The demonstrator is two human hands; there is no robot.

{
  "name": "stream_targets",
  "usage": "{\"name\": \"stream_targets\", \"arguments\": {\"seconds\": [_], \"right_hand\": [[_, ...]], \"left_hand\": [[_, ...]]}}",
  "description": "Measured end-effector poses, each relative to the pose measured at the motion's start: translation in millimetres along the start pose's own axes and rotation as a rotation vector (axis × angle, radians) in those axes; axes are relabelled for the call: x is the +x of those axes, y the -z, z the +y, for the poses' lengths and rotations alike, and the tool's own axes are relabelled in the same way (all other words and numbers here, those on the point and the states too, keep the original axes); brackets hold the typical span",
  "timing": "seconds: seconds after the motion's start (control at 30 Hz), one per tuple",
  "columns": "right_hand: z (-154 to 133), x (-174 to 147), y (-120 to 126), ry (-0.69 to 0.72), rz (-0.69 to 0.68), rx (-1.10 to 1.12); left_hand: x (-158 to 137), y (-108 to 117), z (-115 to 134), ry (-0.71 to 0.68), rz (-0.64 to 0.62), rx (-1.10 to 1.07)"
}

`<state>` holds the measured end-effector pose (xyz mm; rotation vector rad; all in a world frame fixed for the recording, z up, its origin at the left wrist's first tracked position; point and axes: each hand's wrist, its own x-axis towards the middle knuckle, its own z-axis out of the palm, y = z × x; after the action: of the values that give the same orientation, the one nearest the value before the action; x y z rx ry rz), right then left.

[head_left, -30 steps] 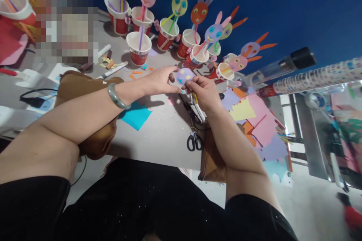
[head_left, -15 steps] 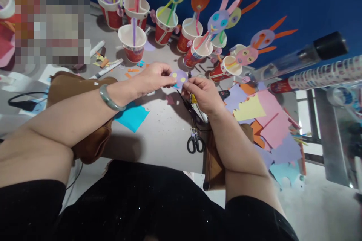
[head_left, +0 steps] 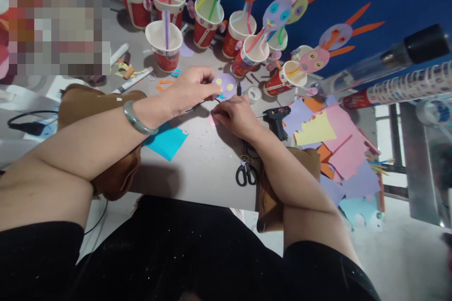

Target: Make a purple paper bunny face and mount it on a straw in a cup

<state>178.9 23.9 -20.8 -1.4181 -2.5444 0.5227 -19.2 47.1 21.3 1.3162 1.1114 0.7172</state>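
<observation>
A purple paper disc [head_left: 229, 89] with two yellow dots and a bit of blue is pinched at its left edge by my left hand [head_left: 194, 87]. Lower and to the right, my right hand [head_left: 235, 115] is off the disc, its fingers closed at a small pink paper scrap [head_left: 212, 120] on the table; the fingertips partly hide the scrap. Black-handled scissors [head_left: 246, 174] lie below my right hand. A black glue gun [head_left: 277, 120] rests to the right of it. Left of my hands is a torn blue paper sheet [head_left: 168, 142].
Red-and-white paper cups [head_left: 165, 59] with paper faces on straws stand along the back. Coloured paper sheets [head_left: 348, 150] pile up at right, near a tape roll [head_left: 253, 95]. Brown cushions [head_left: 102, 103] lie under my forearms. White markers [head_left: 134, 80] and scraps lie at left.
My right hand has let go of the purple disc and moved down to the pink scrap. My left hand still holds the disc. The view has shifted slightly, and the glue gun shows more fully.
</observation>
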Motion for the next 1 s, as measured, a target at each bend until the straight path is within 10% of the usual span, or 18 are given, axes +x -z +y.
{"name": "stream_targets", "arguments": {"seconds": [0.73,1.0], "right_hand": [[-1,-8,28,-0.203,-0.003,0.38],[15,-9,35,-0.217,0.356,0.811]], "left_hand": [[-6,-4,7,0.012,0.067,0.012],[-11,-8,10,0.03,-0.106,-0.051]]}}
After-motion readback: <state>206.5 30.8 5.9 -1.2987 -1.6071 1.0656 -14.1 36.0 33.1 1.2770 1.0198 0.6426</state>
